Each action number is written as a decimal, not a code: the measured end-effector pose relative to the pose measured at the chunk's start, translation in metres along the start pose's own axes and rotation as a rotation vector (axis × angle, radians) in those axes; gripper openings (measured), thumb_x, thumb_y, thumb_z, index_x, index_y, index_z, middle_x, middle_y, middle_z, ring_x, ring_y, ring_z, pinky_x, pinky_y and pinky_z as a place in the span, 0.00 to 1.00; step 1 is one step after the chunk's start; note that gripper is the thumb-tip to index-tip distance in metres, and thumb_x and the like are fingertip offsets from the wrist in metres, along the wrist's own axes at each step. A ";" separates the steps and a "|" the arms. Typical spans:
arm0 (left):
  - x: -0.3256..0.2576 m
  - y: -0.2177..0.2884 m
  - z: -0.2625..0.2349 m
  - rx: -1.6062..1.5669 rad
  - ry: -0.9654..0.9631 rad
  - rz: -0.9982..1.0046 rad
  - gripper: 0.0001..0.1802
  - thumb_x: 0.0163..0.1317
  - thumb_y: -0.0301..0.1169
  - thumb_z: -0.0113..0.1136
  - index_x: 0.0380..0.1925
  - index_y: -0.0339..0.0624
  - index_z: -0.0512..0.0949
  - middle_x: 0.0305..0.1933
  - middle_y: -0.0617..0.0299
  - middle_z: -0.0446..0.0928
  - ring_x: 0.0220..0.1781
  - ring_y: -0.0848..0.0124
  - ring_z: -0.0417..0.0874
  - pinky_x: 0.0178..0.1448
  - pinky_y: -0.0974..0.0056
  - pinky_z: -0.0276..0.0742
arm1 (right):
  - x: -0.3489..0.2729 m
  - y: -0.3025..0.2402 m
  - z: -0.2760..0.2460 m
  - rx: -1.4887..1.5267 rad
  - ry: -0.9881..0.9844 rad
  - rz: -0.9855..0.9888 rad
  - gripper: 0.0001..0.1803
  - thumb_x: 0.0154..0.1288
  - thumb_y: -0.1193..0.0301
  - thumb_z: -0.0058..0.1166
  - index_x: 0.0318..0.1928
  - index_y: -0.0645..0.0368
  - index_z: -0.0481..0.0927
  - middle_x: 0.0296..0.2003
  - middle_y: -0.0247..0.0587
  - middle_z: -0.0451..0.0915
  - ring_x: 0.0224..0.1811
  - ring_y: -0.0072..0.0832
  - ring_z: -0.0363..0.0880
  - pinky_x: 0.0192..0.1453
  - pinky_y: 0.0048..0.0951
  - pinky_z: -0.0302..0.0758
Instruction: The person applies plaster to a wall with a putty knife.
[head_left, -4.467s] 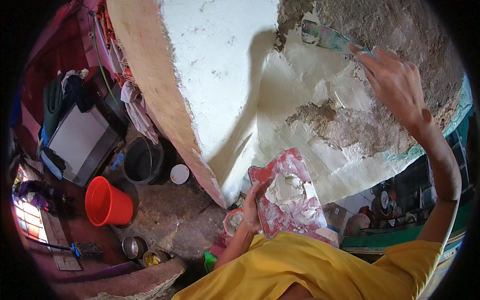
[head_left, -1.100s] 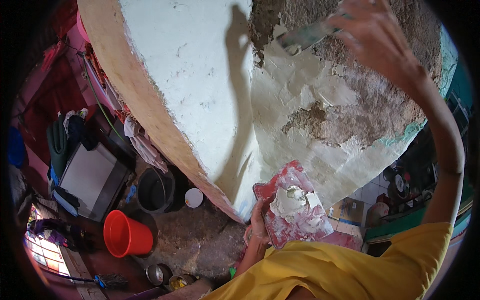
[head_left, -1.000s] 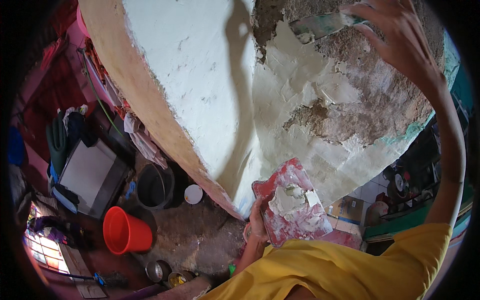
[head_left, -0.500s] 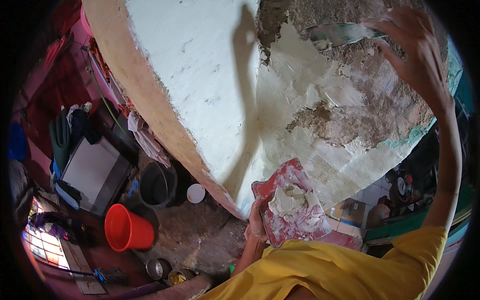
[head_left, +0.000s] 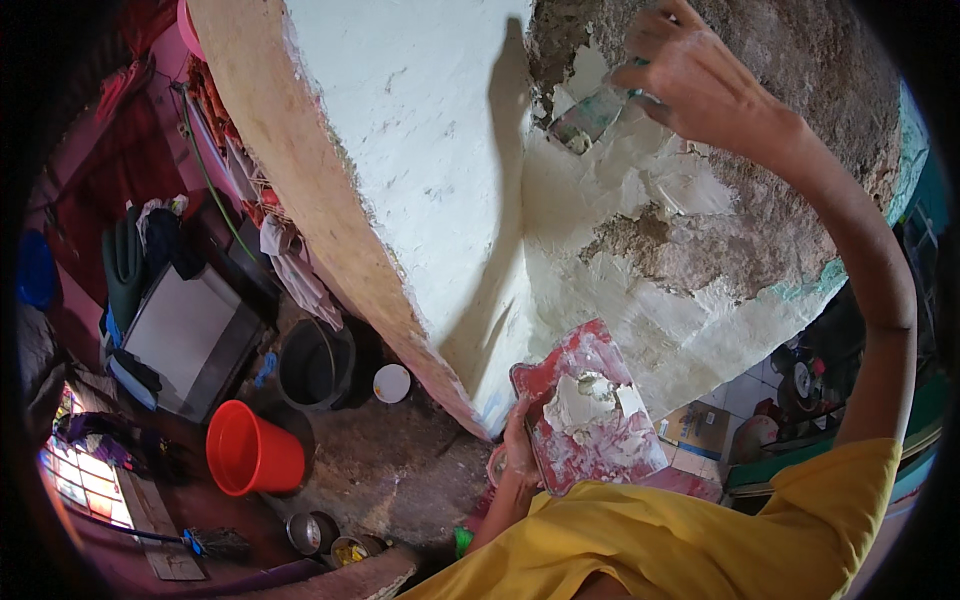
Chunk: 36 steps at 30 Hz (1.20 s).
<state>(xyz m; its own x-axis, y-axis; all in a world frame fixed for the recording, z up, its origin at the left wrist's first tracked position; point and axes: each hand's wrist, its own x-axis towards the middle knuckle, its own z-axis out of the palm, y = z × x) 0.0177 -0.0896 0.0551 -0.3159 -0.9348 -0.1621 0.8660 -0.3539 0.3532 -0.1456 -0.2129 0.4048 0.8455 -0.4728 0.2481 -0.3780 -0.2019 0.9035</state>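
Sliding left along the wall, the right hand (head_left: 705, 85) is now bringing the putty knife (head_left: 590, 115) to the corner edge, closer than half a second ago

Fingers are closing round the handle; the blade is lying flat on the patched plaster (head_left: 640, 230), long axis running down-left from the grip. Lower and nearer, the left hand (head_left: 520, 450) is gripping the red mortar board (head_left: 590, 410), white filler sitting on it, well apart from the blade

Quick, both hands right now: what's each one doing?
Left hand: closed, holding the red plaster board.
Right hand: closed on the putty knife against the wall.
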 end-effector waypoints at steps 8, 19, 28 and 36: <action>-0.002 0.003 0.005 0.071 0.106 0.015 0.25 0.61 0.46 0.42 0.52 0.41 0.65 0.52 0.57 0.69 0.51 0.63 0.72 0.56 0.57 0.67 | -0.011 0.039 -0.023 0.017 0.117 0.178 0.05 0.44 0.69 0.54 0.26 0.50 0.79 0.21 0.33 0.73 0.31 0.24 0.70 0.46 0.34 0.60; 0.009 0.008 -0.012 0.051 0.103 0.070 0.25 0.62 0.45 0.40 0.51 0.37 0.66 0.52 0.56 0.69 0.52 0.63 0.71 0.57 0.58 0.66 | -0.126 -0.029 -0.014 0.737 0.018 0.386 0.13 0.57 0.68 0.54 0.42 0.58 0.76 0.38 0.44 0.77 0.38 0.33 0.76 0.44 0.32 0.71; -0.005 0.039 -0.020 0.221 0.178 -0.048 0.24 0.64 0.41 0.41 0.53 0.34 0.65 0.52 0.50 0.70 0.50 0.60 0.74 0.55 0.57 0.69 | -0.186 -0.139 0.040 1.832 -0.548 0.583 0.08 0.57 0.73 0.53 0.34 0.66 0.75 0.23 0.40 0.75 0.18 0.18 0.68 0.23 0.23 0.66; -0.034 0.043 0.006 0.376 0.400 0.042 0.20 0.64 0.38 0.43 0.49 0.36 0.67 0.48 0.52 0.72 0.46 0.63 0.76 0.49 0.60 0.74 | -0.185 -0.183 0.101 1.956 -0.339 0.168 0.07 0.56 0.73 0.54 0.30 0.66 0.75 0.19 0.35 0.72 0.22 0.17 0.69 0.26 0.23 0.66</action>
<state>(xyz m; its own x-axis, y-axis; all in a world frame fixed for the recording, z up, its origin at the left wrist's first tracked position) 0.0635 -0.0730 0.0820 -0.0485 -0.8904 -0.4526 0.6532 -0.3711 0.6600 -0.2707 -0.1748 0.1580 0.7597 -0.6503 -0.0030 -0.4553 -0.5286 -0.7164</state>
